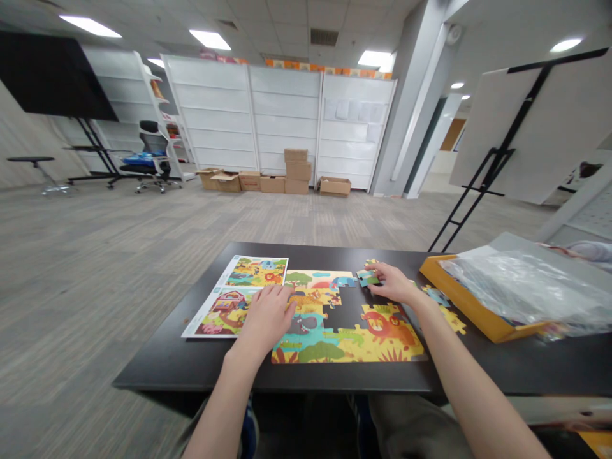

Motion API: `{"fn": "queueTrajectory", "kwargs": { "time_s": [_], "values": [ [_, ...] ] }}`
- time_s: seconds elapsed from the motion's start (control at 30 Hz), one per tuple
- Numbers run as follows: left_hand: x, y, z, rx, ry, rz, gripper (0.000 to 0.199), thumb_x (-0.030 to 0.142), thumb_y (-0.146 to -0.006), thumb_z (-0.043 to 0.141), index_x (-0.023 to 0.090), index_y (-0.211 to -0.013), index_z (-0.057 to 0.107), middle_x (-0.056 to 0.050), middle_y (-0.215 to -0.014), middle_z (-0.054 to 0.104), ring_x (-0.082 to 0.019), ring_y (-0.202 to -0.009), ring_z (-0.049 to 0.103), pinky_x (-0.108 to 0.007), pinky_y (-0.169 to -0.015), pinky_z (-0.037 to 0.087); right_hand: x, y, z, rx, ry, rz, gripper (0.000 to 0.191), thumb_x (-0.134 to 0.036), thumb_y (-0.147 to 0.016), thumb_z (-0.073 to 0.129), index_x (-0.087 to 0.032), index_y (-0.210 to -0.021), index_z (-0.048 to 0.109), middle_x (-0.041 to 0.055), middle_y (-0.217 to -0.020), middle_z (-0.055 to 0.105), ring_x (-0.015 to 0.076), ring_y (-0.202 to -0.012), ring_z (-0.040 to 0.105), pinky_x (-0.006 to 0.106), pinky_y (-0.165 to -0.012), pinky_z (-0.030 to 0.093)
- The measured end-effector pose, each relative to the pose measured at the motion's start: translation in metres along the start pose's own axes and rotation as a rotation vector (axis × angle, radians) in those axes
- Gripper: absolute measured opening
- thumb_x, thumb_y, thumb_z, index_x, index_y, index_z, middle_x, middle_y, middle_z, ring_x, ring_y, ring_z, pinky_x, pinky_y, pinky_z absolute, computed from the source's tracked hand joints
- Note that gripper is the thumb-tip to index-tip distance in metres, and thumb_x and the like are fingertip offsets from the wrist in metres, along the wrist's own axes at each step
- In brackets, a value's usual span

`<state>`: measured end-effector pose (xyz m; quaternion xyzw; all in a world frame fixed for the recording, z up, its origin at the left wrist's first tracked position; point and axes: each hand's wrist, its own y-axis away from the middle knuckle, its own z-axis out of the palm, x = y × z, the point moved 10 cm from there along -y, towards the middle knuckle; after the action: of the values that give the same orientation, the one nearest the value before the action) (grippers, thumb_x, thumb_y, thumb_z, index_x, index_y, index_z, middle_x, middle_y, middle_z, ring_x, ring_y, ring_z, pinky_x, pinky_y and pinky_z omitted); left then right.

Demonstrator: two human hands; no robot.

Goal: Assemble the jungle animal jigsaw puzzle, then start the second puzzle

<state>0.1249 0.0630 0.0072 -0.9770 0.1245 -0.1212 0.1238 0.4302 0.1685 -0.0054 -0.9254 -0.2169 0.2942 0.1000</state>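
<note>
White panelled unit (287,121) stands at back of room. Cardboard boxes (273,184) sit along its base, some stacked. Orange items (329,68) line its top. Left of it: office chair (153,138), blue item (143,159) on seat; farther left, black screen (52,76) on stand, then stool (31,159). Grey pillar (399,95) just right; white board (557,127) farther right. Carpet (191,220) in front.

Tabletop (191,373) is smooth, semi-matt. Puzzle (342,344) looks like printed cardboard. Sheet (232,298) at left is paper; wrapping (521,280) at right, glossy crinkled plastic.
</note>
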Motion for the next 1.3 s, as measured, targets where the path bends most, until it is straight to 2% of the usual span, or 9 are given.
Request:
{"fn": "queueTrajectory", "kwargs": {
  "time_s": [0.13, 0.27, 0.37, 0.5, 0.67, 0.87, 1.17, 1.3],
  "values": [
    [0.002, 0.001, 0.002, -0.012, 0.009, 0.013, 0.026, 0.027, -0.098, 0.051, 0.020, -0.119, 0.065, -0.011, -0.119, 0.071, -0.028, -0.120, 0.061, -0.044, -0.106, 0.044, -0.006, 0.000, -0.003, 0.036, -0.073, 0.004, 0.038, -0.028, -0.073, 0.068, -0.020, -0.110, 0.069, 0.0050, -0.094, 0.074, 0.0196, -0.082, 0.071, 0.036, -0.086, 0.061],
    [0.005, 0.000, 0.002, -0.025, 0.024, 0.020, 0.025, 0.027, -0.099, 0.050, 0.019, -0.116, 0.066, -0.012, -0.121, 0.071, -0.029, -0.119, 0.061, -0.045, -0.104, 0.044, -0.016, -0.001, 0.004, 0.003, -0.035, -0.038, 0.032, -0.029, -0.078, 0.066, -0.021, -0.109, 0.069, 0.0076, -0.104, 0.074, 0.0208, -0.086, 0.071, 0.036, -0.084, 0.060],
    [0.007, 0.000, 0.003, -0.023, 0.027, 0.031, 0.024, 0.027, -0.098, 0.051, 0.019, -0.115, 0.066, -0.012, -0.121, 0.071, -0.028, -0.118, 0.061, -0.044, -0.103, 0.044, -0.020, -0.003, 0.008, -0.015, 0.045, -0.101, 0.025, -0.027, -0.077, 0.068, -0.022, -0.102, 0.072, 0.0089, -0.115, 0.073, 0.0238, -0.097, 0.071, 0.041, -0.092, 0.058],
    [0.007, 0.000, 0.004, -0.021, 0.022, 0.039, 0.022, 0.026, -0.098, 0.051, 0.020, -0.113, 0.067, -0.011, -0.120, 0.071, -0.028, -0.117, 0.062, -0.043, -0.104, 0.044, -0.021, -0.003, 0.014, -0.063, 0.092, -0.164, 0.021, -0.025, -0.079, 0.068, -0.023, -0.099, 0.074, 0.0086, -0.114, 0.074, 0.0270, -0.112, 0.068, 0.046, -0.105, 0.051],
    [0.009, 0.000, 0.004, -0.019, 0.017, 0.041, 0.023, 0.026, -0.099, 0.051, 0.019, -0.115, 0.067, -0.011, -0.121, 0.071, -0.028, -0.118, 0.062, -0.044, -0.104, 0.043, -0.021, -0.002, 0.011, -0.016, 0.133, -0.151, 0.025, -0.036, -0.085, 0.068, -0.023, -0.105, 0.076, 0.0127, -0.125, 0.071, 0.0303, -0.121, 0.065, 0.052, -0.112, 0.044],
    [0.010, 0.001, 0.003, -0.041, 0.009, 0.031, 0.026, 0.027, -0.098, 0.053, 0.018, -0.119, 0.066, -0.013, -0.124, 0.070, -0.029, -0.120, 0.061, -0.045, -0.105, 0.043, -0.025, -0.004, 0.020, -0.046, 0.098, -0.221, 0.021, -0.032, -0.092, 0.062, -0.024, -0.105, 0.076, 0.0090, -0.113, 0.075, 0.0261, -0.114, 0.068, 0.044, -0.104, 0.051],
    [0.011, 0.000, 0.005, -0.049, 0.016, 0.028, 0.026, 0.026, -0.098, 0.052, 0.020, -0.119, 0.066, -0.012, -0.123, 0.072, -0.029, -0.118, 0.063, -0.044, -0.104, 0.044, -0.019, -0.005, 0.022, -0.026, 0.118, -0.190, 0.018, -0.032, -0.091, 0.064, -0.024, -0.101, 0.076, 0.0086, -0.108, 0.074, 0.0257, -0.108, 0.068, 0.041, -0.099, 0.053],
    [0.012, 0.000, 0.005, -0.048, 0.025, 0.035, 0.024, 0.025, -0.098, 0.051, 0.021, -0.117, 0.066, -0.010, -0.122, 0.072, -0.028, -0.116, 0.064, -0.044, -0.104, 0.044, -0.017, -0.006, 0.023, -0.012, 0.150, -0.135, 0.020, -0.034, -0.091, 0.065, -0.023, -0.102, 0.076, 0.0094, -0.107, 0.070, 0.0206, -0.087, 0.068, 0.037, -0.088, 0.056]
  ]
}}
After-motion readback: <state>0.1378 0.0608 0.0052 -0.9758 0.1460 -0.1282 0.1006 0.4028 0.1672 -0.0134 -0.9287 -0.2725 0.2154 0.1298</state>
